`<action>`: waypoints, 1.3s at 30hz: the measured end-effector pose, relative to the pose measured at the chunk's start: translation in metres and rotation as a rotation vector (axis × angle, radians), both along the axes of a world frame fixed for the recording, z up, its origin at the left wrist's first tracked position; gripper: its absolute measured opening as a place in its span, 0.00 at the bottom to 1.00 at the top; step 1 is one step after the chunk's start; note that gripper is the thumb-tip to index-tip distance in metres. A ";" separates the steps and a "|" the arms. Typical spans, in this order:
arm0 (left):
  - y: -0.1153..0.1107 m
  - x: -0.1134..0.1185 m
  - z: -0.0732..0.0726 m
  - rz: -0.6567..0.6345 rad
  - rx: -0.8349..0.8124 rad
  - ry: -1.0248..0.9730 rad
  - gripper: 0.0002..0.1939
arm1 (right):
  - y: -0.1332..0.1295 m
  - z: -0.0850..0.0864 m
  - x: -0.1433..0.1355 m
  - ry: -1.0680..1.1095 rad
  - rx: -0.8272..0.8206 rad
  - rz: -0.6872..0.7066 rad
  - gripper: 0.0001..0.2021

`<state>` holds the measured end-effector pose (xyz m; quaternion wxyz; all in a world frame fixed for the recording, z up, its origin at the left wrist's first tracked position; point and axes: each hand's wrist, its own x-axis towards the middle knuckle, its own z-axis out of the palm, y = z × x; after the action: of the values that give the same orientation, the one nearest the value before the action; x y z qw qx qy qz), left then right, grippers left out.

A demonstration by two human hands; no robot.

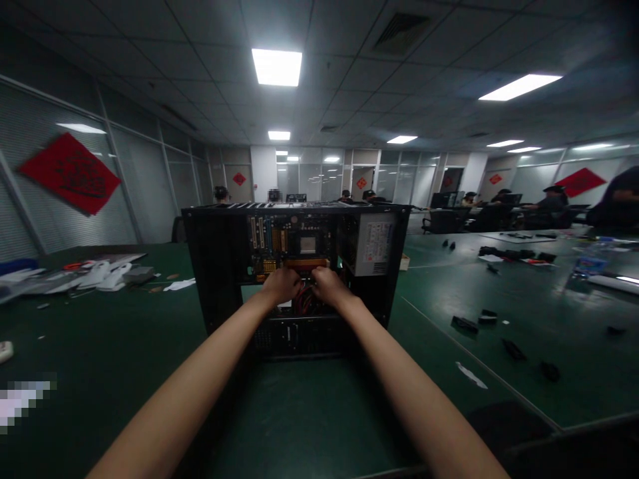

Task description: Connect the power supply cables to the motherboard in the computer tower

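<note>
An open black computer case (pixel 214 266) stands before me with its inside facing me. Both my hands reach into its lower middle, just below the motherboard (pixel 294 233). My left hand (pixel 282 286) has its fingers curled inward beside a bundle of red and dark cables (pixel 304 303). On the other side of that bundle, my right hand (pixel 329 286) is closed in a similar way, fingertips pointing toward the left one. What the fingers grip is hidden. Just above the hands runs an orange-brown memory slot area (pixel 309 264). A silver power supply (pixel 373 245) fills the case's upper right.
The case rests on a green tabletop (pixel 299 419). Small black parts (pixel 464 324) lie to the right, with a paper scrap (pixel 470 374). White plastic bags (pixel 112 275) and flat sheets are piled at left. Several people sit at desks farther back.
</note>
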<state>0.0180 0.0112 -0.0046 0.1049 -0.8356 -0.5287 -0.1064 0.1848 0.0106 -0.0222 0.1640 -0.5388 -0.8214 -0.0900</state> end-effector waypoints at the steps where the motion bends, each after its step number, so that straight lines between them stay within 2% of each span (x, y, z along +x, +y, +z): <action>1: 0.000 -0.001 -0.002 0.002 0.005 -0.004 0.16 | 0.000 0.000 0.001 0.007 -0.004 -0.006 0.12; 11: 0.002 -0.002 -0.007 -0.006 0.011 -0.029 0.18 | -0.003 0.000 0.004 -0.003 -0.061 -0.084 0.14; 20: -0.003 0.008 -0.007 0.050 -0.003 -0.046 0.19 | 0.000 -0.001 0.002 -0.015 -0.063 -0.143 0.14; 27: -0.005 0.014 -0.009 0.114 0.011 -0.054 0.18 | -0.003 -0.001 0.002 0.004 -0.034 -0.124 0.14; 39: -0.010 0.011 -0.008 0.110 0.006 -0.082 0.18 | -0.001 -0.003 0.002 0.013 -0.019 -0.140 0.14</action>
<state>0.0290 0.0009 -0.0128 0.0914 -0.7999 -0.5773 -0.1361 0.1867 0.0098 -0.0252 0.1574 -0.5970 -0.7814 -0.0900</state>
